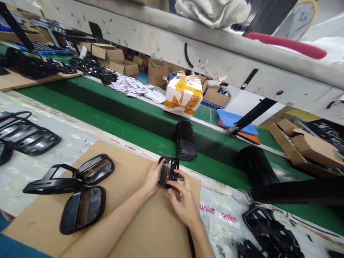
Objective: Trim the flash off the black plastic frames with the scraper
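Above the far edge of a cardboard sheet (129, 208), a black plastic frame part (165, 172) with an opening through it is held up between both hands. My left hand (152, 179) grips it from the left side, its fingers partly hidden behind the part. My right hand (184, 197) has its fingertips on the right side, at a smaller black piece (174, 171) against the frame; whether the two are joined I cannot tell. To the left on the cardboard lie several similar black frames, among them a rounded one (83, 209) and an upper one (95, 168).
Beyond the bench runs a green conveyor belt (150, 132) carrying a black perforated housing (186, 140) and another dark housing (256, 166). A taped white box (184, 95) stands behind. Black parts (271, 233) lie right, more frames (29, 136) left. An overhead beam (166, 36) crosses above.
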`<move>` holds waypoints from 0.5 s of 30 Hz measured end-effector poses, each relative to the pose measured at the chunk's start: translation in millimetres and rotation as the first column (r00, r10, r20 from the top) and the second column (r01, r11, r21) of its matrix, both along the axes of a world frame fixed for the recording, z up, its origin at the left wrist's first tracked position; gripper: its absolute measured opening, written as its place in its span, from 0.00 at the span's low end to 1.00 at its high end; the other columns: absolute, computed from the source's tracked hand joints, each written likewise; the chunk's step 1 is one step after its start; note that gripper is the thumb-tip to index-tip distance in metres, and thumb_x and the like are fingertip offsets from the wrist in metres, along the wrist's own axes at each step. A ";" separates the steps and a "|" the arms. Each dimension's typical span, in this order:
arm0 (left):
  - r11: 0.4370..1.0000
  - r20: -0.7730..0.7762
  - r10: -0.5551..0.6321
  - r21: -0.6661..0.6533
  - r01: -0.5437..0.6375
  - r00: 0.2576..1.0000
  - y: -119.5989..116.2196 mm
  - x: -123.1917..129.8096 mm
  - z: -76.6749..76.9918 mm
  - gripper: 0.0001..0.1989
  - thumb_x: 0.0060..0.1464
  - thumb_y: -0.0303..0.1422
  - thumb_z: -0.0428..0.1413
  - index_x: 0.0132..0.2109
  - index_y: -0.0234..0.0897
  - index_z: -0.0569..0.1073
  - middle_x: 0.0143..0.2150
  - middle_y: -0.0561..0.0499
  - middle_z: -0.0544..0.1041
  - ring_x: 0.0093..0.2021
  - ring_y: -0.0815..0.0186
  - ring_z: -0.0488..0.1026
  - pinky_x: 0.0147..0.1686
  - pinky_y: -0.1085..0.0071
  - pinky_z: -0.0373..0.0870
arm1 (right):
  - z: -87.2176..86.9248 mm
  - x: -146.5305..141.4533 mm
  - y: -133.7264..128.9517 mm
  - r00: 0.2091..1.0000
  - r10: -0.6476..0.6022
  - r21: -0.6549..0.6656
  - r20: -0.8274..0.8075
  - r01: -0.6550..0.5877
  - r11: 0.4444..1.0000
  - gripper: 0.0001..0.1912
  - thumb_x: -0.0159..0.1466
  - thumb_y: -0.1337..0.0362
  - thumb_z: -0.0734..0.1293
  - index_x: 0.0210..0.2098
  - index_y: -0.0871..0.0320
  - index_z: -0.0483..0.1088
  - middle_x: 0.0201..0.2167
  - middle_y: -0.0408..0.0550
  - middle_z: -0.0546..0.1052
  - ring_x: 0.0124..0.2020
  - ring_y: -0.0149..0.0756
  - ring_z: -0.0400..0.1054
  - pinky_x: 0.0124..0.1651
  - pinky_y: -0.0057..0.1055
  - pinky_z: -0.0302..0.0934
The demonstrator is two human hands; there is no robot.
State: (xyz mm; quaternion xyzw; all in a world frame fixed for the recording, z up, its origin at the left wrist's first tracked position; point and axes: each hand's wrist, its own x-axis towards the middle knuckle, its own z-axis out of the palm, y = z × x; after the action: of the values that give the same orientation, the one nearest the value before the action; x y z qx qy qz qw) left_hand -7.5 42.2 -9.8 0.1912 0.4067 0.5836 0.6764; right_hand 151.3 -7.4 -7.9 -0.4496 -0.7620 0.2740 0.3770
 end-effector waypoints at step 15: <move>0.991 -0.165 -0.095 0.082 0.110 0.982 9.2 -6.3 0.2 0.32 0.46 0.61 0.66 0.30 0.37 0.66 0.21 0.60 0.65 0.20 0.75 0.61 0.22 0.76 0.63 | -11.0 0.3 5.1 0.977 -0.125 -0.065 -0.170 0.115 0.991 0.11 0.74 0.60 0.65 0.50 0.50 0.79 0.51 0.53 0.75 0.56 0.47 0.69 0.62 0.47 0.65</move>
State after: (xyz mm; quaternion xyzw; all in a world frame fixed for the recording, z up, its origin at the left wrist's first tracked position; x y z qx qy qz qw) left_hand -13.8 51.4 -9.6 0.2889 0.4225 0.5484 0.6612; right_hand 151.6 -2.3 -18.9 -0.4795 -0.6897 0.3098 0.4455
